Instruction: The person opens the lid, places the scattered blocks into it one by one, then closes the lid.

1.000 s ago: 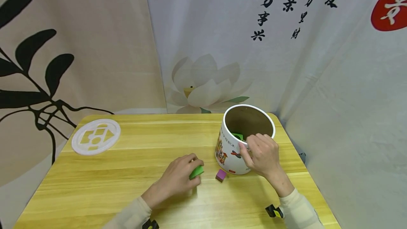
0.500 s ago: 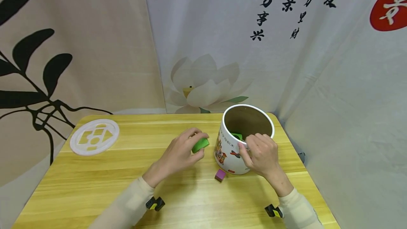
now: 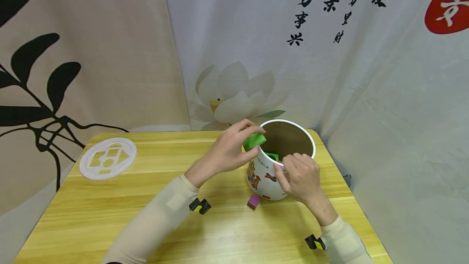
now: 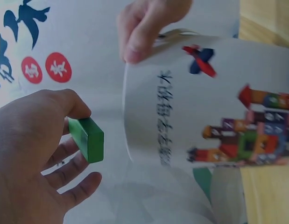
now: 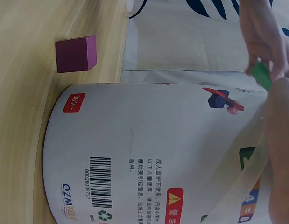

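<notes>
A green wooden block (image 4: pixel 94 140) is pinched between the thumb and fingers of my left hand (image 3: pixel 234 146), just left of the bucket's rim in the head view. The white printed bucket (image 3: pixel 261 176) stands upright, and a green block (image 3: pixel 272 156) shows inside it. My right hand (image 3: pixel 301 177) grips the bucket's near right rim, thumb outside and fingers over the edge. On the table by the bucket's base lies a small purple cube (image 5: pixel 74 55), touched by neither hand.
The wooden table (image 3: pixel 146 207) bears a white disc with cut-out shapes (image 3: pixel 108 159) at its far left. A printed cloth backdrop (image 3: pixel 234 31) hangs close behind the table's back edge.
My left hand has risen and moved right and away with the green block, from beside the purple cube up to the bucket's rim. My right hand has stayed on the bucket.
</notes>
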`<state>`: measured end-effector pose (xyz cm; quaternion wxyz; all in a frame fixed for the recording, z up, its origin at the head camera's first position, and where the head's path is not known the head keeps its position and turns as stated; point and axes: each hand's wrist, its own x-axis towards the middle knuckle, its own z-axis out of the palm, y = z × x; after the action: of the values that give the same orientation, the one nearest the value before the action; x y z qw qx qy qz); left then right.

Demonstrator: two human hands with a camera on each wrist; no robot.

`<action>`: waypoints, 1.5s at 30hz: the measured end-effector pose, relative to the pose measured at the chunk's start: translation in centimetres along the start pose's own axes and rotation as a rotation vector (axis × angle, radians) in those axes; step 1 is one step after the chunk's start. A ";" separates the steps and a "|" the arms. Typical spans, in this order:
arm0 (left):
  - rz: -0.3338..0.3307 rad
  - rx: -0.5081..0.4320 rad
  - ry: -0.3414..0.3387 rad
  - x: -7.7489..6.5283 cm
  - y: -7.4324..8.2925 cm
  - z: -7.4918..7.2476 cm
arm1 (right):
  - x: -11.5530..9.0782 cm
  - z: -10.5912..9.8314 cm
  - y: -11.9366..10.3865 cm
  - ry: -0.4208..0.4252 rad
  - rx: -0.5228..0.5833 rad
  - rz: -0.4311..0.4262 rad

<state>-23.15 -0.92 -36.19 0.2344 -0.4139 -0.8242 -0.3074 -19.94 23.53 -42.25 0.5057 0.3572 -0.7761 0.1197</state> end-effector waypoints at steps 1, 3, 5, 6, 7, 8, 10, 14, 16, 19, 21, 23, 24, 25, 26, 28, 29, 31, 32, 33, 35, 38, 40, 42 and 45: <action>0.008 -0.009 0.000 0.5 0.2 0.1 | 0.0 0.0 0.0 0.001 0.000 -0.002; 0.022 -0.024 -0.006 1.4 0.4 0.4 | 0.0 0.0 0.0 0.004 0.001 -0.007; 0.033 -0.033 -0.017 2.3 0.7 0.7 | 0.1 0.0 -0.1 0.006 0.000 -0.010; 0.036 -0.037 -0.024 2.7 0.8 0.9 | 0.1 0.1 -0.1 0.006 -0.001 -0.011; 0.036 -0.039 -0.033 3.1 0.9 1.1 | 0.1 0.1 -0.1 0.006 -0.003 -0.012; 0.033 -0.041 -0.044 3.4 0.9 1.3 | 0.1 0.1 -0.2 0.006 -0.005 -0.012; 0.026 -0.047 -0.066 4.0 1.1 1.7 | 0.1 0.1 -0.2 0.005 -0.009 -0.012; -0.003 -0.062 -0.115 5.0 1.2 2.4 | 0.1 0.1 -0.3 0.002 -0.016 -0.013; -0.014 -0.063 -0.137 5.4 1.2 2.9 | 0.1 0.1 -0.3 -0.001 -0.017 -0.013; -0.026 -0.055 -0.169 5.9 1.1 3.5 | 0.0 0.1 -0.3 -0.006 -0.016 -0.012; -0.037 -0.050 -0.191 6.3 1.0 4.0 | 0.0 0.1 -0.3 -0.008 -0.016 -0.010; -0.047 -0.047 -0.216 6.6 1.0 4.3 | 0.0 0.1 -0.3 -0.009 -0.016 -0.008; -0.052 -0.047 -0.227 6.7 1.0 4.5 | 0.0 0.1 -0.3 -0.008 -0.016 -0.008; -0.056 -0.046 -0.237 6.8 1.0 4.6 | 0.0 0.1 -0.3 -0.008 -0.016 -0.008; -0.059 -0.044 -0.244 6.8 1.1 4.6 | 0.0 0.1 -0.3 -0.008 -0.016 -0.008; -0.058 -0.042 -0.252 7.0 1.1 4.8 | 0.0 0.1 -0.4 -0.007 -0.014 -0.009; -0.057 -0.040 -0.253 7.0 1.1 4.8 | 0.0 0.1 -0.4 -0.006 -0.013 -0.010; -0.054 -0.033 -0.248 7.1 1.1 4.9 | 0.1 0.1 -0.4 -0.004 -0.014 -0.011; -0.053 -0.025 -0.245 7.1 1.1 4.9 | 0.1 0.1 -0.4 -0.003 -0.015 -0.012; -0.052 -0.018 -0.241 7.1 1.1 4.9 | 0.1 0.1 -0.4 -0.002 -0.015 -0.013; -0.046 0.004 -0.230 7.1 1.0 4.8 | 0.1 0.1 -0.4 0.000 -0.017 -0.015; -0.039 0.048 -0.217 7.1 1.0 4.7 | 0.2 0.1 -0.4 0.004 -0.019 -0.021; -0.038 0.081 -0.216 7.0 0.9 4.6 | 0.2 0.1 -0.4 0.008 -0.020 -0.024; -0.049 0.118 -0.224 6.9 0.8 4.5 | 0.2 0.1 -0.4 0.011 -0.023 -0.026; -0.073 0.171 -0.244 6.7 0.8 4.4 | 0.2 0.2 -0.4 0.016 -0.024 -0.027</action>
<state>-26.79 6.15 -34.76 0.1554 -0.3963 -0.8843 -0.1917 -19.84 23.07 -42.20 0.5178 0.3604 -0.7685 0.1067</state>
